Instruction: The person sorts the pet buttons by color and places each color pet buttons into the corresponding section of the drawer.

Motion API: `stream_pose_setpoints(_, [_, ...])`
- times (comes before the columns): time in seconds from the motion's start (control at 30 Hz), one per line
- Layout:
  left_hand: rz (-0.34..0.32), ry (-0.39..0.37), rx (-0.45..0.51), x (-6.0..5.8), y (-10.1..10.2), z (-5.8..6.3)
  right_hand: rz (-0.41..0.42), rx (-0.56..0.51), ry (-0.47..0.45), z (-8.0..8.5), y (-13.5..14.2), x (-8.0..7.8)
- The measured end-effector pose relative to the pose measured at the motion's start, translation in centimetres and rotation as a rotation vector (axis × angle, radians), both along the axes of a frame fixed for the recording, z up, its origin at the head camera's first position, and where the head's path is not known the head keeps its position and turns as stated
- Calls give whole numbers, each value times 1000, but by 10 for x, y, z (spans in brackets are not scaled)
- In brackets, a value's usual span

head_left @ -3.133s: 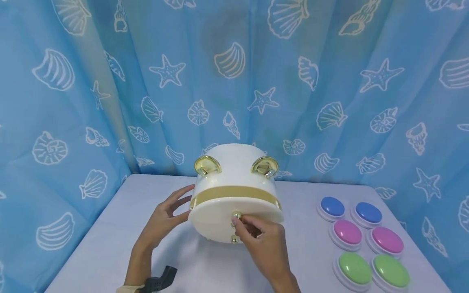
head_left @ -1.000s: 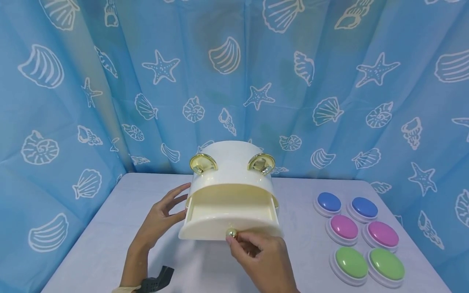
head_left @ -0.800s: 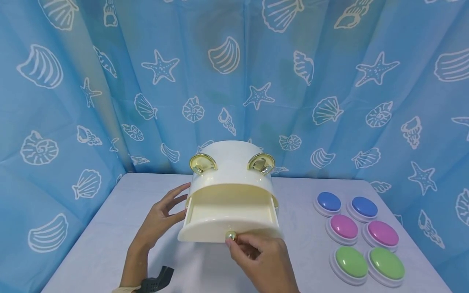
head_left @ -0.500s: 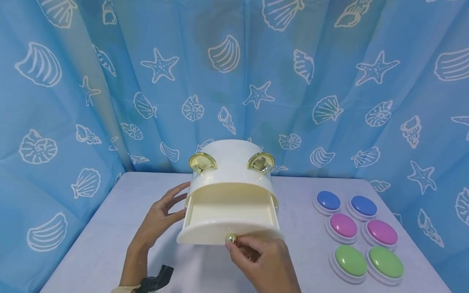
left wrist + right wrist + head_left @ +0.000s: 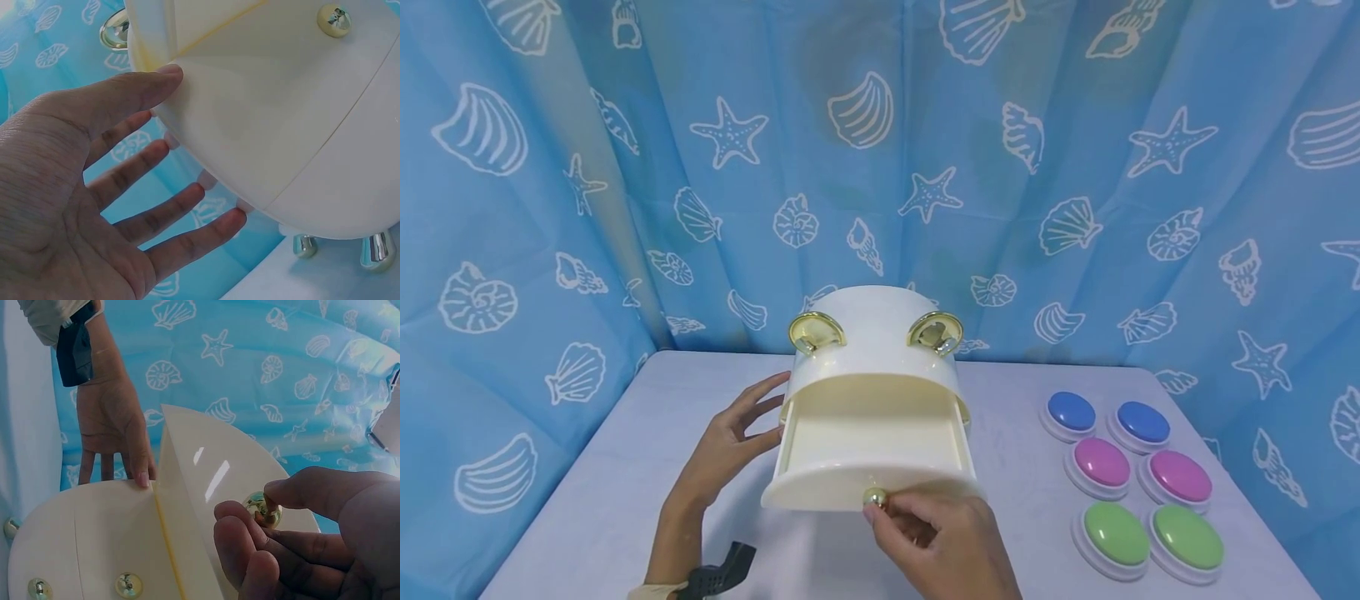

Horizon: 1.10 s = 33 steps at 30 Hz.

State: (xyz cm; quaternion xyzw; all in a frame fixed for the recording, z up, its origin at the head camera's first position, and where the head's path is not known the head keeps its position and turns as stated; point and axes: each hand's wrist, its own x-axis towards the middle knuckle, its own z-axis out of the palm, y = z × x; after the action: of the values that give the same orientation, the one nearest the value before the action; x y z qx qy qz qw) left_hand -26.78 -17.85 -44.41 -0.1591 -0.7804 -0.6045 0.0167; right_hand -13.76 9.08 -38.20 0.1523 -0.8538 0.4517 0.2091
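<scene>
With our right hand (image 5: 943,537) we pinch the gold knob (image 5: 875,497) of the top drawer (image 5: 816,490), which juts toward the near side from the white box (image 5: 872,325) mid-bench (image 5: 1015,467). We hold our left hand (image 5: 730,442) at the box's left side, fingers spread, thumb touching its edge. To the right we have paired blue, pink and green domed buttons (image 5: 1101,461), and a shell-patterned curtain (image 5: 932,275) on the far side.

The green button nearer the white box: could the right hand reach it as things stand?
Probably yes, if the right hand first lets go of the gold knob it pinches; nothing visible stands between that hand and that green button.
</scene>
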Motion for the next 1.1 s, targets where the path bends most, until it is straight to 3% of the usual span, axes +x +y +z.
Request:
stream_pose_setpoints(0.27, [-4, 11, 15, 0, -2, -1, 35, 18, -31, 2, -2, 4])
stream_pose_setpoints(0.43, [-4, 21, 9, 0, -1, -3, 41, 135, -102, 2, 2, 5])
stream_pose_setpoints(0.57, [-2, 13, 5, 0, -1, -4, 92, 238, -160, 6, 12, 8])
stream_pose_setpoints(0.7, [-16, 13, 12, -1, 0, -2, 139, 203, -188, 14, 31, 15])
stream_pose_setpoints(0.8, [-23, 22, 15, -1, 0, -1, 43, 154, -141, 16, 47, 16])
stream_pose_setpoints(0.9, [-16, 18, 8, 0, 0, -2, -135, 169, -105, 8, 68, 14])
stream_pose_setpoints(0.97, [-11, 18, 9, 0, 0, -3, -254, 208, -140, -2, 84, 10])
stream_pose_setpoints(1.1, [1, 18, -2, 0, 0, -4, -385, 331, -281, -28, 126, -6])
